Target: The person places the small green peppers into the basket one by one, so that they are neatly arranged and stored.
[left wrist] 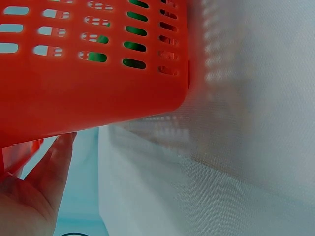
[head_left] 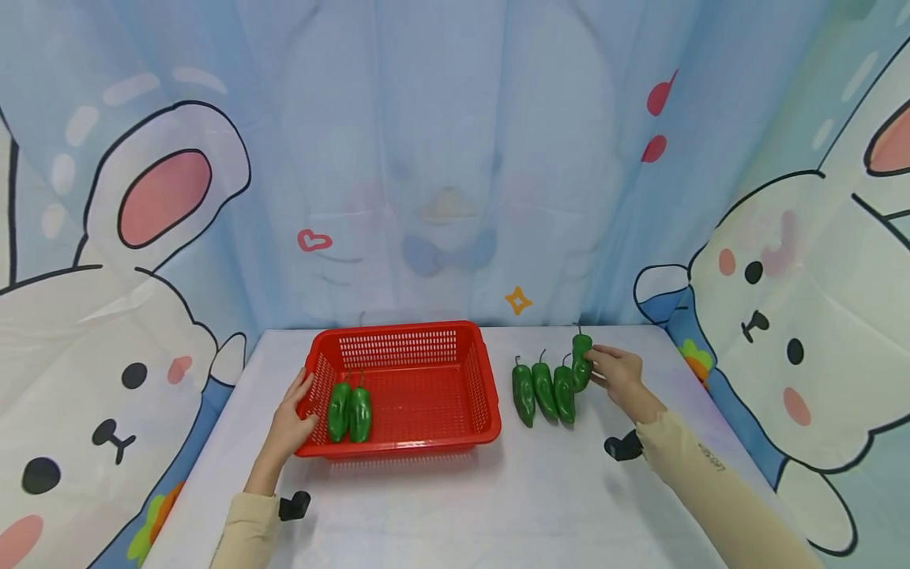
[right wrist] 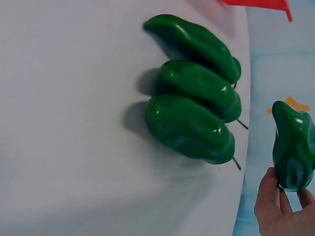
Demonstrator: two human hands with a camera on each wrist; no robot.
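A red plastic basket (head_left: pixel 426 395) with slotted walls stands on the white table, and two green peppers (head_left: pixel 360 414) lie inside at its left end. My left hand (head_left: pixel 290 419) grips the basket's left rim; in the left wrist view the fingers are partly hidden by the rim. With the fingertips of my right hand (head_left: pixel 617 374) I hold a green pepper (head_left: pixel 581 359), lifted clear of the table in the right wrist view. Beside it, three more green peppers (right wrist: pixel 189 129) lie in a row with their stems toward the back.
The white table (head_left: pixel 540 490) ends at the back against a light blue curtain (head_left: pixel 441 158) printed with cartoon rabbits. The row of peppers lies to the right of the basket. Black wrist mounts (head_left: pixel 623 446) stick out below both hands.
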